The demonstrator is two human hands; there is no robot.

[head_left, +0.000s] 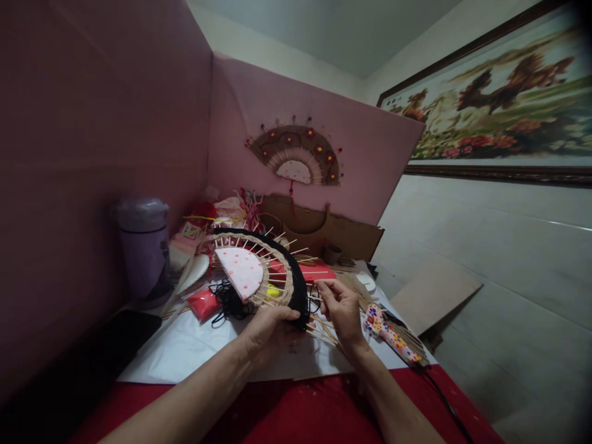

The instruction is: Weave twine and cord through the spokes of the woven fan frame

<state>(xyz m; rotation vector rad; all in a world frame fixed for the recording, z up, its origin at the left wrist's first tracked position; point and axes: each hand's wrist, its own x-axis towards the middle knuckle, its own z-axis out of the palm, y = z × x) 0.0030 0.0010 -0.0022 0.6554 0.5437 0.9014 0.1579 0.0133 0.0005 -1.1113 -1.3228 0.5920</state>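
Note:
A half-woven fan (259,271) stands tilted above the table, with a pink dotted centre, tan cord rows, a black outer band and thin wooden spokes. My left hand (268,330) is closed on its lower edge and holds it up. Just to the right, my right hand (340,305) pinches a strand of black yarn (314,290) at the fan's rim among the spokes. A loose tangle of black yarn (229,302) lies beneath the fan.
A purple flask (143,246) stands at the left by the pink partition (319,105). A finished brown fan (298,154) hangs on it. A patterned glue gun (393,336), red packet (202,303), cardboard pieces (333,231) and white paper (185,351) cover the red table (300,413).

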